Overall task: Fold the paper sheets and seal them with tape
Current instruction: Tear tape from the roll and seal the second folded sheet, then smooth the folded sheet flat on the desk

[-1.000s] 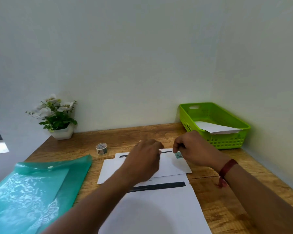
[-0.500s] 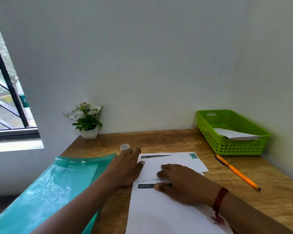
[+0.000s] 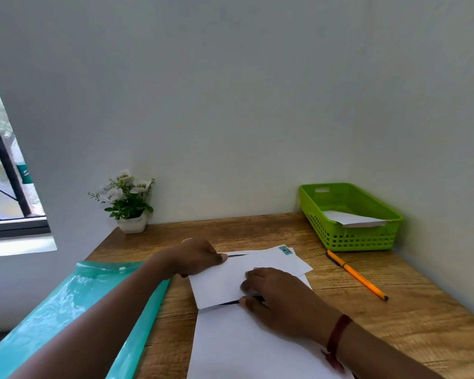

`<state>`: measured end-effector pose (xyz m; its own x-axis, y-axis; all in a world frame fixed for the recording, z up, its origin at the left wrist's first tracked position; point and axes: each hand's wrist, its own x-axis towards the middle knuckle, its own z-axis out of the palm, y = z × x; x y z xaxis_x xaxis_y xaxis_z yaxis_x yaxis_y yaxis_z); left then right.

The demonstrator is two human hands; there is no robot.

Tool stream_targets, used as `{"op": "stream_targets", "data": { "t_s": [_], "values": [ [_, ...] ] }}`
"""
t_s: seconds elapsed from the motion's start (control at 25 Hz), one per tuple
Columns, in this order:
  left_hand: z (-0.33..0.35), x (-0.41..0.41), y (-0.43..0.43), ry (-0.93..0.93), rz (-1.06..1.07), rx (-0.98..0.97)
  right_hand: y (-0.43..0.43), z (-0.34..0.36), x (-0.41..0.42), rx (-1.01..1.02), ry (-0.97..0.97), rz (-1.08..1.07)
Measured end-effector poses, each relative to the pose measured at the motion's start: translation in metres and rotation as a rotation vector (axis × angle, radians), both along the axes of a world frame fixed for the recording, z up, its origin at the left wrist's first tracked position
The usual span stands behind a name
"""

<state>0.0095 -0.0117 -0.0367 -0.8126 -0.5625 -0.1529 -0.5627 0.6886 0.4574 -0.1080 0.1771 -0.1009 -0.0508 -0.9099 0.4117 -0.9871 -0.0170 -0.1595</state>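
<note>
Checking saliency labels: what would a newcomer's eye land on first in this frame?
Centre first: the right hand presses flat on the folded white sheet, while the left hand sits at its far left corner. Then colour: the bright green basket at the far right of the table, holding paper, and the teal folder at near left.
</note>
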Motion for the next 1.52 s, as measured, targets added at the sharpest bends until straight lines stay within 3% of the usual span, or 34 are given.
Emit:
{"op": "stream_targets", "data": {
  "t_s": [0.16,0.28,0.44,0.52,0.72,0.88,1.12,1.32,1.52],
  "values": [
    [-0.003,0.009,0.014,0.251,0.076,0.231,0.015,0.003,0.0,-0.218,-0.204,-0.117],
    [-0.006,0.007,0.026,0.483,0.177,0.328,0.022,0.01,0.003,-0.323,-0.5,-0.308],
    [-0.002,-0.007,0.053,0.725,0.292,0.396,0.034,0.038,0.022,-0.15,-1.397,-0.349],
    [0.004,-0.018,0.073,0.825,0.344,0.293,0.038,0.051,0.028,-0.04,-1.571,-0.34],
    [0.017,-0.05,0.112,0.98,0.43,0.111,0.035,0.07,0.016,-0.245,-1.511,-0.477],
    [0.022,-0.082,0.13,0.982,0.418,0.117,0.04,0.081,-0.015,-0.454,-1.317,-0.545],
    [0.025,-0.129,0.147,0.867,0.249,0.366,0.061,0.096,-0.089,-0.618,-0.916,-0.697],
    [0.036,-0.177,0.156,0.872,0.198,0.622,0.08,0.111,-0.144,-0.627,-0.849,-0.767],
    [0.04,-0.222,0.156,0.828,0.22,0.678,0.081,0.105,-0.187,-0.535,-0.707,-0.831]
  ]
}}
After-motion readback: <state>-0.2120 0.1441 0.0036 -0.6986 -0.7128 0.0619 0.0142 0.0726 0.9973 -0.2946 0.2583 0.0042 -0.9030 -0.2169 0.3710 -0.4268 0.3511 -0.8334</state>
